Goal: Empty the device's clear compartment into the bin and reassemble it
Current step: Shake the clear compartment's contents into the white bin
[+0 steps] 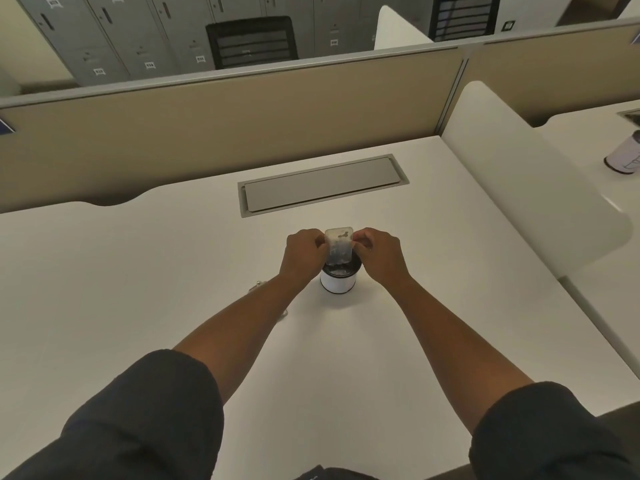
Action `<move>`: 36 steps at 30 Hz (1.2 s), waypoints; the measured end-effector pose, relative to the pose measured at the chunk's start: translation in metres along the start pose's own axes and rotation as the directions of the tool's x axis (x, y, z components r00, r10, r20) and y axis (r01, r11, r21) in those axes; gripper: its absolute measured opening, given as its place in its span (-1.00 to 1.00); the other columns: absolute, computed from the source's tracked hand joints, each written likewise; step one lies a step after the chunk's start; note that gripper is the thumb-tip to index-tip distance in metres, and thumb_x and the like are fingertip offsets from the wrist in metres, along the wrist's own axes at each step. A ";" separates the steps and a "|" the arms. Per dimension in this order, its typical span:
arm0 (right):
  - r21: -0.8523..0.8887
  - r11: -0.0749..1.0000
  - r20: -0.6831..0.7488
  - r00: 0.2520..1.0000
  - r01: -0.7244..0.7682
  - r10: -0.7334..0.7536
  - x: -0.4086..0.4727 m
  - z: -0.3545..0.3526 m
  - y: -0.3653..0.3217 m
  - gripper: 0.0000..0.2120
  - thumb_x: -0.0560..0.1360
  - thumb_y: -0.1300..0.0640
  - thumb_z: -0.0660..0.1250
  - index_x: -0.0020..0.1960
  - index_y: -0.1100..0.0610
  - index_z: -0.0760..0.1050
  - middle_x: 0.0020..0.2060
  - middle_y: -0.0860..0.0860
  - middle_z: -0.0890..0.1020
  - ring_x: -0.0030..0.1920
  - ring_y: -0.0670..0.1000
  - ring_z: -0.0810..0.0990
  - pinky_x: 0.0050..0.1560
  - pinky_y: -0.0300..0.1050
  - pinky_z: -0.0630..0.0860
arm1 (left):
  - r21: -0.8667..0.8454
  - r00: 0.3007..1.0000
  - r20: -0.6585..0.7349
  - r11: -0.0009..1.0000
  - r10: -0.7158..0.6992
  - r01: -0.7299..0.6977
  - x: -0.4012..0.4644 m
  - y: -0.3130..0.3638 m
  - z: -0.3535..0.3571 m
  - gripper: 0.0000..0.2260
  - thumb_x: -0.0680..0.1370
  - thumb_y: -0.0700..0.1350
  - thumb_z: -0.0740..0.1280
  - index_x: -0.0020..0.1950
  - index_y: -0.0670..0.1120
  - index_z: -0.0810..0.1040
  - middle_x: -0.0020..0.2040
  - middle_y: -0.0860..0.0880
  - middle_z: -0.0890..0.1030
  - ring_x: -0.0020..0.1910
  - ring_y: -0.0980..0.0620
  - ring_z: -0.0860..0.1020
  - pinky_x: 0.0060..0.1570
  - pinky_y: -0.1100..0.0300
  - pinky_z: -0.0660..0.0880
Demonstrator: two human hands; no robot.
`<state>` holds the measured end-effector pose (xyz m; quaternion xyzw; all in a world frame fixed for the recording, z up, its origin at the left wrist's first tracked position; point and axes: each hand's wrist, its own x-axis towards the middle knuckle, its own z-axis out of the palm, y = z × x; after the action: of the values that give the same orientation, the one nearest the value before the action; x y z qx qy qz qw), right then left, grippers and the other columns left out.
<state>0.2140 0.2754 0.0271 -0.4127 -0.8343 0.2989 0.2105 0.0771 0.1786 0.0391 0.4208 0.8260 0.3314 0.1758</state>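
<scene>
Dark sleeves reach out to the left hand (304, 252) and right hand (377, 252), fingers pinching the clear compartment (338, 245) upended over the small white bin (338, 284) on the tabletop (138, 271); emptying looks underway, reassembly remains.

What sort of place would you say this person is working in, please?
Most likely an open-plan office: a white desk with a cable hatch, beige cubicle partitions, and grey lockers with a black mesh chair beyond.
</scene>
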 end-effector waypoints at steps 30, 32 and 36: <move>0.006 0.994 -0.086 0.990 0.112 -0.111 -0.019 0.000 -0.007 -0.83 0.49 0.31 0.26 -0.08 0.18 0.62 -0.38 0.06 0.61 -0.42 -0.01 0.44 -0.37 -0.50 0.29 | -0.065 0.996 -0.092 0.998 0.007 -0.013 -0.013 0.006 -0.002 -0.85 0.44 -0.24 0.30 -0.19 -0.21 0.66 -0.25 -0.15 0.68 -0.28 -0.05 0.53 -0.24 0.22 0.42; 0.009 0.990 -0.083 0.987 0.137 -0.136 -0.019 0.000 -0.005 -0.80 0.50 0.32 0.26 0.00 0.19 0.64 -0.27 0.10 0.70 -0.36 0.02 0.46 -0.31 -0.58 0.30 | -0.077 0.994 -0.105 0.997 0.003 -0.011 -0.013 0.006 -0.003 -0.86 0.44 -0.24 0.30 -0.19 -0.22 0.66 -0.25 -0.15 0.68 -0.29 -0.06 0.54 -0.24 0.21 0.41; 0.081 0.989 -0.057 0.991 0.125 -0.121 -0.017 -0.001 -0.003 -0.75 0.50 0.28 0.30 0.14 0.17 0.63 0.00 0.06 0.73 -0.08 0.01 0.65 -0.12 -0.66 0.32 | -0.110 0.995 -0.098 0.994 -0.014 0.003 -0.011 0.004 -0.004 -0.88 0.44 -0.22 0.34 -0.20 -0.20 0.67 -0.26 -0.15 0.69 -0.26 -0.11 0.59 -0.18 0.14 0.49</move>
<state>0.2229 0.2601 0.0281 -0.3589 -0.8391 0.3093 0.2673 0.0835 0.1694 0.0448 0.3900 0.8161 0.3956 0.1591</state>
